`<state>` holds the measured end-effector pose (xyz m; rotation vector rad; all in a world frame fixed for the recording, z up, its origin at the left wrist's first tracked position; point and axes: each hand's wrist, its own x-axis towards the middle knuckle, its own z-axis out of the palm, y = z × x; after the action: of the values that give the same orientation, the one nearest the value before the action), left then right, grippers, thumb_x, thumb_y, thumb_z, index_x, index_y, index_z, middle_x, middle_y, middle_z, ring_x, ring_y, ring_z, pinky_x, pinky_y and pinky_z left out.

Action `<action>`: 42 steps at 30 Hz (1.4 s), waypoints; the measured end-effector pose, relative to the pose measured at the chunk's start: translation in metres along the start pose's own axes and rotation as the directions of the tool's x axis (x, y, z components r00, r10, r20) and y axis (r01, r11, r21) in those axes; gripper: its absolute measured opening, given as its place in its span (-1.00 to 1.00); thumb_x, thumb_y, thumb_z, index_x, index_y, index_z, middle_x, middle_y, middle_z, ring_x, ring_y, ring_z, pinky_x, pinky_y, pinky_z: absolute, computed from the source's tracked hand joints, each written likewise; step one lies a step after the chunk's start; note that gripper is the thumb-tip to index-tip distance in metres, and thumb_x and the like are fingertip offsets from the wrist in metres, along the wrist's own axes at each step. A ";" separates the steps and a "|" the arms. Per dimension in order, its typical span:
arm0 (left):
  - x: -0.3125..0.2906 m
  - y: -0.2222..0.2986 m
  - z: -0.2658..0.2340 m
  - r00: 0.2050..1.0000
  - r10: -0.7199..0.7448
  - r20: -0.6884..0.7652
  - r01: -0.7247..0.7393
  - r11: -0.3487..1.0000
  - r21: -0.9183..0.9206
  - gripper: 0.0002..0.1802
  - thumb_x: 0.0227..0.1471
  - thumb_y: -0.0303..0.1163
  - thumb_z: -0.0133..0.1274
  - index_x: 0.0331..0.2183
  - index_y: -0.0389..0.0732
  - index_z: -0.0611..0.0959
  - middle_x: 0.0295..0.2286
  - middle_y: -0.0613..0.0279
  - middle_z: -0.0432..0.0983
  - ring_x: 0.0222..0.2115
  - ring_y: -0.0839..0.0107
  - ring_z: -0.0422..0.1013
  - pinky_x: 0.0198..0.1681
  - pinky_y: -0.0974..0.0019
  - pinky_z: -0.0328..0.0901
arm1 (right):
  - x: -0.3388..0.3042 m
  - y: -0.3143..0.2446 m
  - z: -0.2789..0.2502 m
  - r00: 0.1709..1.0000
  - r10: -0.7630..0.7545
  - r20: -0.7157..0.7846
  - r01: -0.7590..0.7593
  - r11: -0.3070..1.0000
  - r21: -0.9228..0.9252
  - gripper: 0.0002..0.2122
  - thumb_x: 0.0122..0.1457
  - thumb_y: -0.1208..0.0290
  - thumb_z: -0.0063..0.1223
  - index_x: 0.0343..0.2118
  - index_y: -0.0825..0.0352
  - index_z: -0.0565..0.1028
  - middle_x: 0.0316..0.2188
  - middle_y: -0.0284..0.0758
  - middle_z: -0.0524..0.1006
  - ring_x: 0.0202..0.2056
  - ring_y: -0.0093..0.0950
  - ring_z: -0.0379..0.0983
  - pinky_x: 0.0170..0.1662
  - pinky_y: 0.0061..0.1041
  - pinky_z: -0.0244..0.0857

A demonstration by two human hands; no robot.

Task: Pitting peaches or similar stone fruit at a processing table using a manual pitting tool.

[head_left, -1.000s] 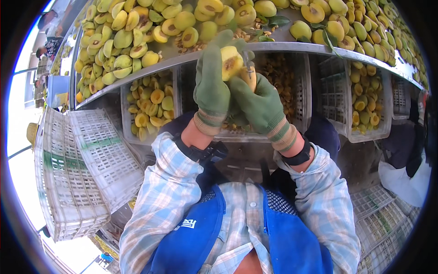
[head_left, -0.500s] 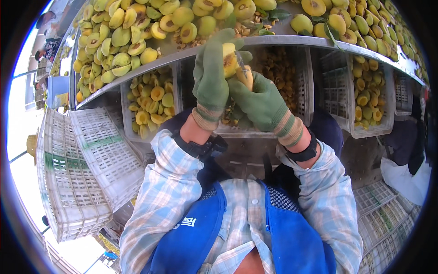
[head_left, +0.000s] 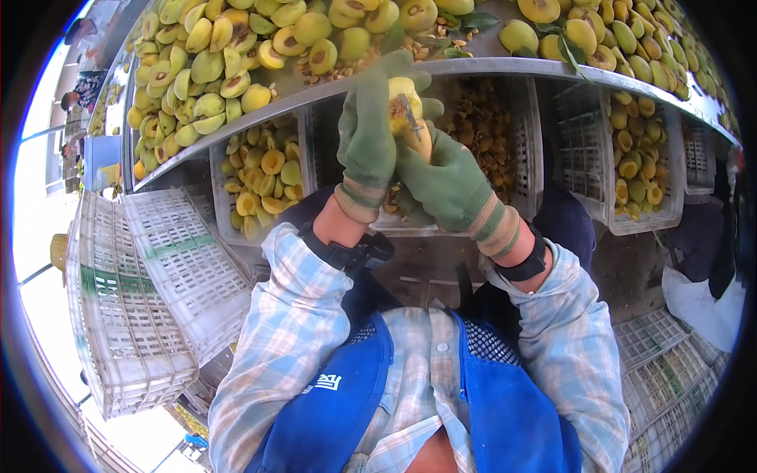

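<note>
Both of my hands wear green work gloves and are raised in front of the table's edge. My left hand (head_left: 366, 130) is closed around a halved yellow-green fruit (head_left: 400, 85), like a plum or apricot, whose brownish cut face shows. Gripped in my right hand (head_left: 451, 175) is a small knife (head_left: 419, 143) with a pale yellowish handle. Its short, dark blade lies against the cut face. Whether a stone is still inside the fruit, I cannot tell.
A metal-edged table (head_left: 473, 66) ahead bears heaps of halved fruit (head_left: 209, 67) and loose stones. Below it stand a crate of fruit halves (head_left: 264, 169), one of brownish pieces (head_left: 481, 130) and another at right (head_left: 635, 158). Empty white crates (head_left: 130, 292) lean at left.
The fruit has turned in my left hand, so more of its brown cut face shows. The knife blade has shifted slightly left and down across it.
</note>
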<state>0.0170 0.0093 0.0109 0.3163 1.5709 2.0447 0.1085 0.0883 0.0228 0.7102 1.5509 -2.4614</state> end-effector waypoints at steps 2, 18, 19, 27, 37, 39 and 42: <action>0.000 0.004 0.001 1.000 -0.020 0.001 0.020 1.000 0.002 -0.33 0.22 0.10 -0.23 0.07 -0.30 0.36 -0.19 -0.04 0.49 -0.35 0.25 0.51 -0.29 0.29 0.46 | -0.001 -0.002 -0.004 1.000 0.022 0.005 -0.022 0.999 -0.028 -0.73 0.21 0.28 -0.03 -0.14 0.36 0.43 -0.48 -0.41 0.50 -0.64 -0.67 0.38 -0.61 -0.66 0.30; 0.000 -0.009 -0.002 0.999 -0.027 0.042 0.034 0.981 -0.189 -0.49 0.18 -0.07 -0.08 0.04 -0.19 0.41 -0.21 -0.03 0.51 -0.42 0.22 0.54 -0.44 0.29 0.49 | -0.006 -0.009 -0.025 0.931 0.112 0.349 -0.177 0.971 0.160 -0.76 0.18 0.30 0.00 -0.34 0.43 0.45 -0.63 -0.39 0.45 -0.69 -0.64 0.34 -0.65 -0.62 0.22; 0.001 -0.009 -0.002 0.999 -0.025 0.044 0.033 0.982 -0.188 -0.49 0.18 -0.07 -0.08 0.04 -0.19 0.41 -0.21 -0.03 0.51 -0.42 0.22 0.54 -0.44 0.29 0.49 | -0.007 -0.012 -0.029 0.883 0.134 0.450 -0.272 0.927 0.258 -0.80 0.18 0.35 0.01 -0.37 0.42 0.45 -0.62 -0.41 0.44 -0.67 -0.64 0.33 -0.62 -0.59 0.23; 0.014 -0.011 -0.028 0.679 0.623 0.389 -0.676 0.323 0.663 -0.51 0.12 -0.16 0.02 -0.01 -0.26 0.42 -0.23 0.04 0.47 -0.33 0.20 0.50 -0.28 0.21 0.45 | -0.002 -0.018 -0.051 0.815 0.056 0.577 -0.344 0.848 0.403 -0.69 0.21 0.19 0.01 -0.29 0.41 0.49 -0.71 -0.45 0.37 -0.79 -0.63 0.23 -0.75 -0.65 0.10; -0.041 0.032 -0.118 0.974 0.043 -0.224 -0.030 0.998 0.061 -0.61 0.15 -0.23 0.00 -0.08 -0.30 0.49 -0.22 0.09 0.55 -0.29 0.31 0.54 -0.32 0.38 0.46 | -0.001 0.008 -0.024 0.975 0.211 0.075 -0.187 0.952 -0.244 -0.72 0.17 0.22 0.08 -0.37 0.40 0.46 -0.70 -0.35 0.45 -0.74 -0.56 0.35 -0.70 -0.57 0.21; -0.065 0.031 -0.174 0.936 0.165 -0.311 -0.098 0.971 0.220 -0.62 0.15 -0.26 0.02 -0.07 -0.31 0.53 -0.21 0.17 0.55 -0.27 0.36 0.52 -0.30 0.39 0.45 | 0.004 0.020 -0.018 0.977 0.197 0.084 -0.160 0.930 -0.330 -0.71 0.18 0.21 0.06 -0.37 0.42 0.46 -0.70 -0.35 0.43 -0.74 -0.56 0.34 -0.70 -0.60 0.18; -0.102 0.011 -0.263 0.812 0.237 -0.534 -0.090 0.954 0.285 -0.63 0.12 -0.28 0.05 -0.08 -0.27 0.56 -0.22 0.26 0.54 -0.24 0.43 0.49 -0.24 0.40 0.42 | 0.003 0.016 -0.009 0.943 0.291 0.158 -0.227 0.916 -0.331 -0.71 0.18 0.22 0.07 -0.40 0.42 0.44 -0.69 -0.35 0.44 -0.74 -0.57 0.33 -0.69 -0.60 0.20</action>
<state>-0.0307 -0.2638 -0.0418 -0.0904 2.2368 2.1994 0.1146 0.0896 0.0051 0.5479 1.5939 -1.9711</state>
